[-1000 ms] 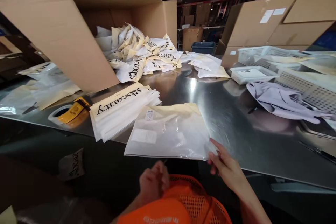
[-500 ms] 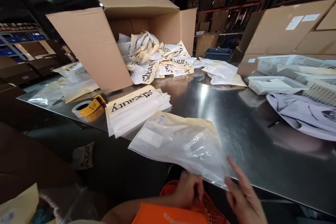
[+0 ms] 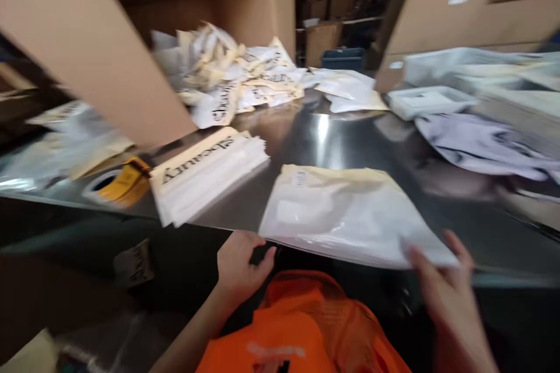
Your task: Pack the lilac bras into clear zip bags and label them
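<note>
A flat, pale plastic packaging bag (image 3: 341, 215) with a small label lies over the front edge of the metal table. My right hand (image 3: 446, 280) grips its right front corner, thumb on top. My left hand (image 3: 242, 262) is by the bag's left front corner, thumb and curled forefinger apart, nothing between them; whether it touches the edge is unclear. Left of the bag rests a stack of white and cream printed bags (image 3: 210, 172). Beyond that stack is a tape roll (image 3: 120, 183) with a yellow and black part.
A large cardboard box (image 3: 87, 52) lies open on its side, crumpled printed bags (image 3: 240, 78) spilling from it. More bags (image 3: 345, 87) lie at the back. White plastic baskets (image 3: 476, 70), a tray (image 3: 431, 102) and grey-lilac cloth (image 3: 481, 143) occupy the right of the table (image 3: 363, 143).
My left hand has moved left from under the bag to its left front corner. The bag has turned straighter and shifted right. My right hand has closed on its corner. The view has tilted down.
</note>
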Available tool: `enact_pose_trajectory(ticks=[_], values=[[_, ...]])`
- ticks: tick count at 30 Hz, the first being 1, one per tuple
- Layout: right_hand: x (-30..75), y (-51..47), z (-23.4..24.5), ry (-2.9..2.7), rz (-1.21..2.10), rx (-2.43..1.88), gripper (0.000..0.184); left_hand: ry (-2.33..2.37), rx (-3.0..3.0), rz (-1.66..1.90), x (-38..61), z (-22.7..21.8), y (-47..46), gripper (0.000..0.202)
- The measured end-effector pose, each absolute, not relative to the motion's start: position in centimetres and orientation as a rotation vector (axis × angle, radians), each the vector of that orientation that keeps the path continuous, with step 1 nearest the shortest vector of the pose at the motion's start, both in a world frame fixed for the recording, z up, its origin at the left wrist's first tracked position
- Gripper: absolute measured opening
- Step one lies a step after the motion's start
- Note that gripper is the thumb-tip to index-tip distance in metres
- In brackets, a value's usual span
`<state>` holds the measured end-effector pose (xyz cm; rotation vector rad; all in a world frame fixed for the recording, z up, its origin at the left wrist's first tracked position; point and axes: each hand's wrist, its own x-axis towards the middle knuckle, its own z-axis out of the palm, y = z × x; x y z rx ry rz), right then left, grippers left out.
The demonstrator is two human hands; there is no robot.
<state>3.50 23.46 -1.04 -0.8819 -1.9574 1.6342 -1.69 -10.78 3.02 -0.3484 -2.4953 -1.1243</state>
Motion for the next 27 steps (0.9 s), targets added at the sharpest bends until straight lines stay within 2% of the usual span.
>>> enact_pose_trajectory(ticks=[1,3,7,9,12,14,17,19,22,24,27], values=[[3.6,23.1,-0.9,-1.898,1.622,-0.922,0.112,-2.57,-0.628,-0.916,-2.0,3.3,-9.4,0.013],[3.5,22.8,-0.8,-1.833,1.589,-0.879,0.115,-2.628,-1.039,-0.616,-3.1,3.5,-6.5,0.028],[3.5,23.6,-1.1,-1.874,1.453,-0.882,0.101,-2.743,-1.418,-0.088,-5.7,3.4,-2.1,0.036],[4.1,23.5,-1.2,-1.817,1.157,-0.83,0.094,-2.775,-1.475,0.073,-6.6,3.8,-1.1,0.033],[5.3,21.8,-0.7,-1.658,0.653,-0.532,0.067,-2.772,-1.48,0.03,-7.4,5.4,-0.5,0.024],[5.8,20.1,0.0,-1.8,0.627,-0.196,0.044,-2.781,-1.494,-0.061,-7.7,6.9,-0.3,0.034],[5.8,18.0,0.9,-2.181,0.858,0.166,0.024,-2.785,-1.413,-0.075,-8.0,9.7,-0.2,0.043],[5.5,17.3,1.0,-2.28,1.024,0.055,0.015,-2.761,-1.237,-0.044,-8.1,11.7,-0.1,0.045],[5.2,16.6,0.3,-2.265,1.387,-0.263,0.021,-2.694,-0.992,-0.043,-8.0,13.9,0.1,0.053],[5.0,15.8,-0.2,-2.135,1.834,-0.373,0.028,-2.662,-0.951,-0.069,-7.7,14.4,0.5,0.056],[4.2,13.9,-0.2,-1.61,2.52,-0.466,0.044,-2.649,-1.043,-0.141,-6.7,13.6,1.4,0.053]])
